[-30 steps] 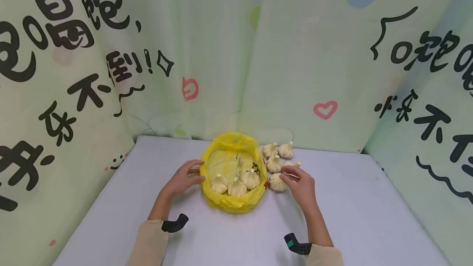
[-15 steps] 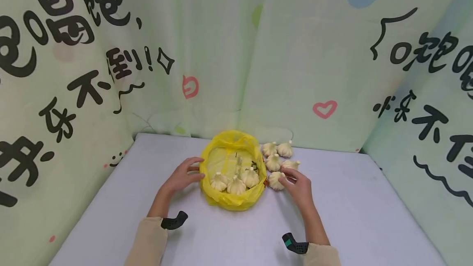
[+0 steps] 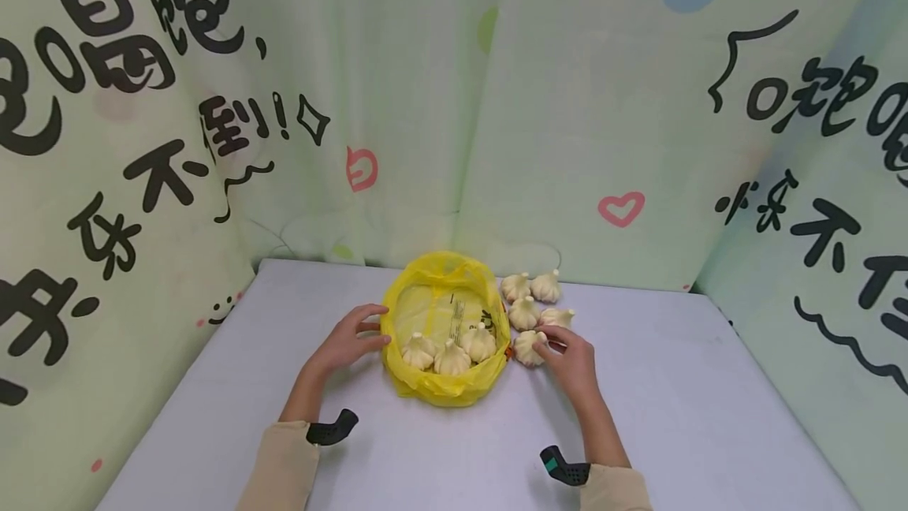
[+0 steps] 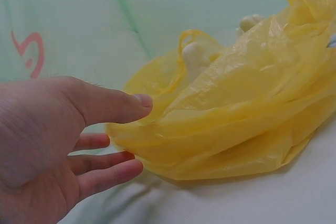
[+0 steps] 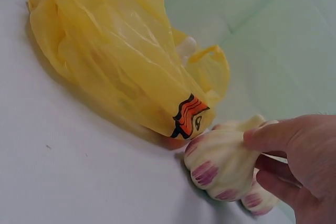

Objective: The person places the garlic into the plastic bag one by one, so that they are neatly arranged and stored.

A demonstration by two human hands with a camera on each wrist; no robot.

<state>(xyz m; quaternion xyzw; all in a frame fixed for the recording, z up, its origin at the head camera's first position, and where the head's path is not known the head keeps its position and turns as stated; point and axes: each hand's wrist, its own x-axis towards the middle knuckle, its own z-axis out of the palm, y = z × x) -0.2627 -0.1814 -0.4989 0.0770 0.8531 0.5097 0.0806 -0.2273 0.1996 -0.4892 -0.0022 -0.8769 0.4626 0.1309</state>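
A yellow plastic bag (image 3: pixel 448 394) stands on the table with its mouth rolled wide, and a few garlic bulbs (image 3: pixel 451 358) lie inside near its front. My left hand (image 3: pixel 349 340) touches the bag's left side with thumb and fingers spread apart; the left wrist view has this hand (image 4: pixel 68 140) at the bag's outer wall. To the right of the bag, my right hand (image 3: pixel 573 361) pinches the neck of the nearest loose garlic bulb (image 3: pixel 528 348). In the right wrist view, the thumb lies on this purple-streaked bulb (image 5: pixel 223 163), with fingers partly hidden behind it.
Several more loose garlic bulbs (image 3: pixel 523 312) cluster behind the pinched one, close along the bag's right side. A white table (image 3: pixel 440 464) bears everything. Pale green curtains (image 3: pixel 567 101) with black writing hang behind and at both sides.
My right hand has shifted slightly toward the nearest bulb, uncovering more of the bulb behind it. My left hand and the bag look unchanged.
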